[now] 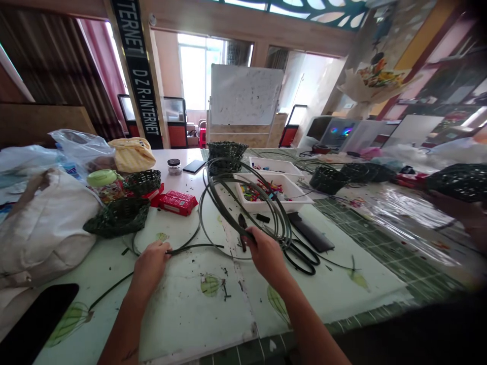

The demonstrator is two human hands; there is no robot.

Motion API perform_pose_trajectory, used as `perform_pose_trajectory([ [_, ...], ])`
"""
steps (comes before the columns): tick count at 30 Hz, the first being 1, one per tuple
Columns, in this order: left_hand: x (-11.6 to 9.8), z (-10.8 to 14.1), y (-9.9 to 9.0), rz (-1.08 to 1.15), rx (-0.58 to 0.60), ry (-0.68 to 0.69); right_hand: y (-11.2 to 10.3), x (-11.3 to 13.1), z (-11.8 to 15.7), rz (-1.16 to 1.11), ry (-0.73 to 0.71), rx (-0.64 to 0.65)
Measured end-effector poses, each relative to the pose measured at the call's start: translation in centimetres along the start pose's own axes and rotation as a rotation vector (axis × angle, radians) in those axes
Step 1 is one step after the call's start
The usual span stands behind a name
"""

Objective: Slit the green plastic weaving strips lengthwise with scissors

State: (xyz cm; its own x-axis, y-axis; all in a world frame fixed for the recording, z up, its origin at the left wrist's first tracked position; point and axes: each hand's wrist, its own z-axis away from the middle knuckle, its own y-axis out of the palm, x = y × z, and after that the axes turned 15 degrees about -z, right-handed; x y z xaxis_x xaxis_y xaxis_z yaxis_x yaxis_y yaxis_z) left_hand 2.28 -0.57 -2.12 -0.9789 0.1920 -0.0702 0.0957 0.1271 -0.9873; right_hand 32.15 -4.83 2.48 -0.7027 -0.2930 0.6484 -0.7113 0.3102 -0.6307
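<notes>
My left hand is closed around a few dark green weaving strips near their ends, low over the table. My right hand is closed on a large loose coil of the same strips, whose loops rise in front of the white trays. Just beside my right fingers is a small dark metal tool, partly hidden, its kind unclear. Black scissor handles lie right of the coil, the blades out of sight. A dark flat case or phone rests behind them.
White trays hold small colourful pieces. Woven dark green baskets stand left, at the back and right. A red packet, a jar and bags are left. Another person's arm holds a basket at far right.
</notes>
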Motion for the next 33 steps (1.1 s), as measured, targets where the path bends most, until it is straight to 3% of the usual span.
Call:
perform_pose_trajectory([
  [6,1.6,0.4,0.6,-0.221,-0.186,-0.168,-2.6,0.0,-1.4,-0.397,0.039,0.027],
  [10,1.7,0.6,0.5,-0.215,-0.125,-0.187,-2.4,-0.5,-1.8,-0.67,0.103,0.035],
  [15,2.9,0.8,0.3,-0.186,-0.053,-0.261,-3.5,-1.2,-2.4,-0.88,0.184,-0.076],
  [25,1.9,0.4,0.0,-0.131,-0.202,-0.204,-5.5,0.0,-3.0,-0.903,0.148,-0.144],
  [33,1.0,-0.3,-0.2,0.151,-0.457,-0.158,-8.4,1.2,-2.8,-0.893,0.017,-0.377],
])
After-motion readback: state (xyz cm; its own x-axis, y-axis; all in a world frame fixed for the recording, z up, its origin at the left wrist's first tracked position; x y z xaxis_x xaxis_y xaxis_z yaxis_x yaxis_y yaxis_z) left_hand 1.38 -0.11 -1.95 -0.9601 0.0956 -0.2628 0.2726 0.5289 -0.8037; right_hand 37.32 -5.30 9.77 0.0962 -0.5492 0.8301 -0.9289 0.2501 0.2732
